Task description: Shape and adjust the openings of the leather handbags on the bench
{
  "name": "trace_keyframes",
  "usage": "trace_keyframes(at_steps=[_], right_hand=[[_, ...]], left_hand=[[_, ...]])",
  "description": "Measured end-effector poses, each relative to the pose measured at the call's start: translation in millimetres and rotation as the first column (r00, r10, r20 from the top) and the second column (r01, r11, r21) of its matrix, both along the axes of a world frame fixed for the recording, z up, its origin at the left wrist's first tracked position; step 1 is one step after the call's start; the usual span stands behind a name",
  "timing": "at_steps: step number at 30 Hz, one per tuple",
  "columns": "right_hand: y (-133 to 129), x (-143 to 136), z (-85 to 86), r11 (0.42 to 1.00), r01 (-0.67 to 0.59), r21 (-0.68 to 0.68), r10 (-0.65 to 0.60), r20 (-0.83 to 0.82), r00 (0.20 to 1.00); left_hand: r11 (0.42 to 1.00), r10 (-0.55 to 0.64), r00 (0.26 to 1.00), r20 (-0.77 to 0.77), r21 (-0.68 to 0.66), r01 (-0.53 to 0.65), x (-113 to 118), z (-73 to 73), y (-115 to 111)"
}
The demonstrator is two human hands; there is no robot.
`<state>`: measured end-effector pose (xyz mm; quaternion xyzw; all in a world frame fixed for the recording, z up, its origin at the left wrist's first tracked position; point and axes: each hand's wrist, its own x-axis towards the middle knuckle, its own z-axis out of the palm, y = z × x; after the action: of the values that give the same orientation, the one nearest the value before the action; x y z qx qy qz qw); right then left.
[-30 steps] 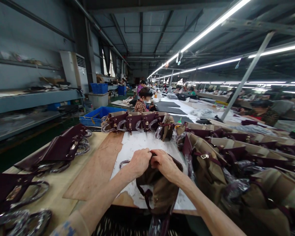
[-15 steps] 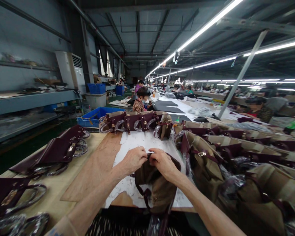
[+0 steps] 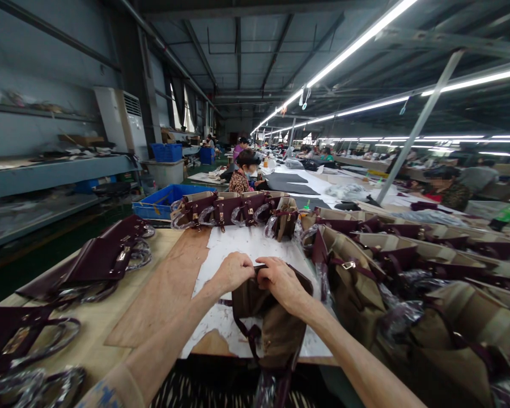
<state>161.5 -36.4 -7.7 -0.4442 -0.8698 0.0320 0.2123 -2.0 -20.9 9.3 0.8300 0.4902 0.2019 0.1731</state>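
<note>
A brown handbag (image 3: 278,334) with dark maroon straps stands at the front edge of the table, over white paper (image 3: 206,334). My left hand (image 3: 234,272) pinches the bag's upper rim at its left corner, the fingers curled. Close beside it, my right hand (image 3: 280,281) grips the same rim, thumb and fingers bent over the edge. The fingertips of both hands nearly meet. A plastic-wrapped handle (image 3: 266,390) hangs below the bag toward my lap. The bag's inside is mostly hidden.
Maroon handbags (image 3: 100,258) lie on the left of the table. More brown and maroon bags (image 3: 352,283) crowd the right side, and a row of bags (image 3: 233,209) stands at the back. Beyond are a blue crate (image 3: 153,204) and a co-worker (image 3: 242,175).
Both hands stay on the bag's rim with only slight shifts of the fingers. My left forearm and wrist have moved a little. The bag stays nearly in place.
</note>
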Motion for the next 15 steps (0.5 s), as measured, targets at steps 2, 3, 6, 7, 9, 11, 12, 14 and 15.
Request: trace_keyframes(at_steps=[2,3,6,7,9,11,12,14,15], right_hand=[[0.3,0.5,0.0,0.999,-0.033,0.01,0.032,0.016,0.999],[0.4,0.6,0.5,0.999,-0.047,0.009,0.047,0.024,0.999],[1.0,0.1,2.2,0.998,-0.064,-0.009,0.065,0.043,0.997],[1.3,-0.2,2.4,0.998,-0.059,-0.014,0.06,0.042,0.997],[1.7,-0.8,2.0,0.999,-0.043,-0.013,0.043,0.026,0.999],[2.0,-1.2,1.1,0.999,-0.031,-0.008,0.031,0.006,0.999],[2.0,-1.2,0.7,0.999,-0.031,-0.007,0.031,-0.002,1.0],[2.1,-1.1,0.5,0.999,-0.033,-0.007,0.033,-0.009,0.999],[2.1,-1.1,0.7,0.999,-0.033,-0.009,0.033,-0.011,0.999]], left_hand=[[1.0,0.011,1.0,-0.024,0.014,-0.011,0.8,-1.7,0.8],[0.999,0.008,0.999,-0.038,0.032,-0.006,1.3,-2.6,0.7],[0.996,-0.038,0.996,-0.082,0.083,0.044,1.9,-4.3,-1.2],[0.994,-0.055,0.994,-0.094,0.094,0.064,1.6,-4.3,-1.9],[0.99,-0.084,0.991,-0.107,0.107,0.095,0.2,-3.6,-2.7],[0.985,-0.118,0.986,-0.114,0.116,0.132,-2.5,-2.4,-2.6],[0.979,-0.148,0.982,-0.115,0.122,0.161,-4.1,-1.9,-2.1],[0.965,-0.208,0.973,-0.1,0.141,0.221,-7.5,-1.7,-0.9],[0.958,-0.234,0.968,-0.086,0.152,0.245,-9.3,-2.1,-0.2]])
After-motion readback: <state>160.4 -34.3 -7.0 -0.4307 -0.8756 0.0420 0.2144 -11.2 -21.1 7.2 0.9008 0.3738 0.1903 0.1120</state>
